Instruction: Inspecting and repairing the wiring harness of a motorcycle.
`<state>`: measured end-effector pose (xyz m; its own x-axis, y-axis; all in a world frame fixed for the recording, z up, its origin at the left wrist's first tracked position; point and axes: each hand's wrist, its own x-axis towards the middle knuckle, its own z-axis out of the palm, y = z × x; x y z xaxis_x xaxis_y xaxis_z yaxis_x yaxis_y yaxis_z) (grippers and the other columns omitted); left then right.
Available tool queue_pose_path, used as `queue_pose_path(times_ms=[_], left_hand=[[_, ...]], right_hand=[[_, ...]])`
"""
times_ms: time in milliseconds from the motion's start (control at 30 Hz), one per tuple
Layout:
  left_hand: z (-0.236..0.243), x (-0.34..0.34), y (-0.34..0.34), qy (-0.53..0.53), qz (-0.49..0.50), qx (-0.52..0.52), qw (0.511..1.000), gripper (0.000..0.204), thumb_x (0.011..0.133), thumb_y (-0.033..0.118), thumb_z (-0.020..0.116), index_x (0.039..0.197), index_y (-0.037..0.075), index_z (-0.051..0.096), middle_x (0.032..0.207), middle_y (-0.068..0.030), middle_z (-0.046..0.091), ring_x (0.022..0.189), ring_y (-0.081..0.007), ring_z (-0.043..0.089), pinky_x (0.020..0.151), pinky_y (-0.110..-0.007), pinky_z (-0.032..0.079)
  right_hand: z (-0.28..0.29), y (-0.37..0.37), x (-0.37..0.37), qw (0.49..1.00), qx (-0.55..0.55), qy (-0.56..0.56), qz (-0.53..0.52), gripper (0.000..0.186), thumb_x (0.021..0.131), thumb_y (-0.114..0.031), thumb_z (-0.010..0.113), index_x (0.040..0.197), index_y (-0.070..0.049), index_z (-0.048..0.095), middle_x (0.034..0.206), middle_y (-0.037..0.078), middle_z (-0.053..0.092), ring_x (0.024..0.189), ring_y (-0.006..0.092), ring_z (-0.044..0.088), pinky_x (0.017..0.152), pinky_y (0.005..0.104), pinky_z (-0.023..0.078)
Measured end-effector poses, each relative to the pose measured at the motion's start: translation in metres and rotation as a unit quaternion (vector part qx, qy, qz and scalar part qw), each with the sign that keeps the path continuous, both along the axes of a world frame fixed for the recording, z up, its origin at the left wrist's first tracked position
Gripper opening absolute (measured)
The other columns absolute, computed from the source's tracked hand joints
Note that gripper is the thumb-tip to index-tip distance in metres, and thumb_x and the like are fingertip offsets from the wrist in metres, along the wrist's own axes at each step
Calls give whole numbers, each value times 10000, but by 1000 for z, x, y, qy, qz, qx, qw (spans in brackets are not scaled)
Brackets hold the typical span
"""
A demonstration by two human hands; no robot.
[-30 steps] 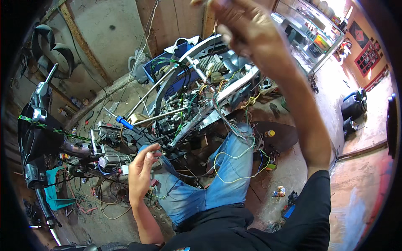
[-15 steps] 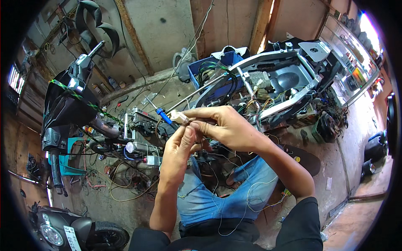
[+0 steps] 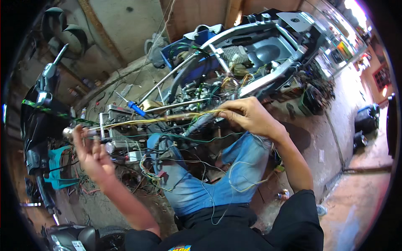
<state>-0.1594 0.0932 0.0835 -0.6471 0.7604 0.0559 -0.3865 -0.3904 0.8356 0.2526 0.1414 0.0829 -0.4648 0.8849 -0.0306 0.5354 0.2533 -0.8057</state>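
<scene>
A bundle of yellow wires is stretched almost level in front of me, over the bared motorcycle. My right hand pinches it at its right end, thumb against fingers. Far to the left, my left hand is smeared by motion; its fingertips are closed at a whitish connector at the wires' left end, the other fingers loosely curled. Below the bundle a thin green wire sags across. More thin wires lie over my jeans.
Ahead stands the stripped motorcycle frame, with its radiator and handlebar to the left. A blue-handled tool with a thin shaft rests near the radiator. A blue crate is behind; a teal plastic stool stands left.
My hands, close together at the white connector before, are now wide apart. The left moved far left and the right a little right, with yellow wires drawn out between them. The view shifted.
</scene>
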Motion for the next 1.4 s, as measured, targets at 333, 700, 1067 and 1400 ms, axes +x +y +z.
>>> queue_pose_path(times_ms=[333,700,1067,1400], left_hand=[[25,-118,-47,50,24,156,986,378,1090,249,517,1393,27,564,1077,-5,666,508,-29,235,379,-199,182],[41,-117,-18,130,109,124,978,362,1093,245,503,1391,43,543,1487,-70,567,510,-43,241,411,-189,210],[33,-151,6,76,-110,238,962,355,1103,234,478,1367,16,574,1473,-60,580,510,-49,232,413,-198,215],[40,-154,-27,48,15,193,980,359,1054,202,575,1333,-23,586,739,-4,438,536,-66,266,481,-207,256]], right_hand=[[-140,-50,224,916,80,-5,-393,318,968,-264,730,824,13,665,612,-54,460,598,46,354,540,264,290],[-194,-98,303,904,-63,75,-417,279,990,-276,704,874,-22,701,712,-23,617,661,59,536,610,250,433],[-211,-147,311,888,-117,144,-421,396,1068,-383,527,974,-24,666,698,9,610,555,83,503,518,232,399],[-143,-338,285,839,-525,33,-138,437,1008,-312,648,1301,12,637,1135,114,698,1019,186,647,905,307,512]])
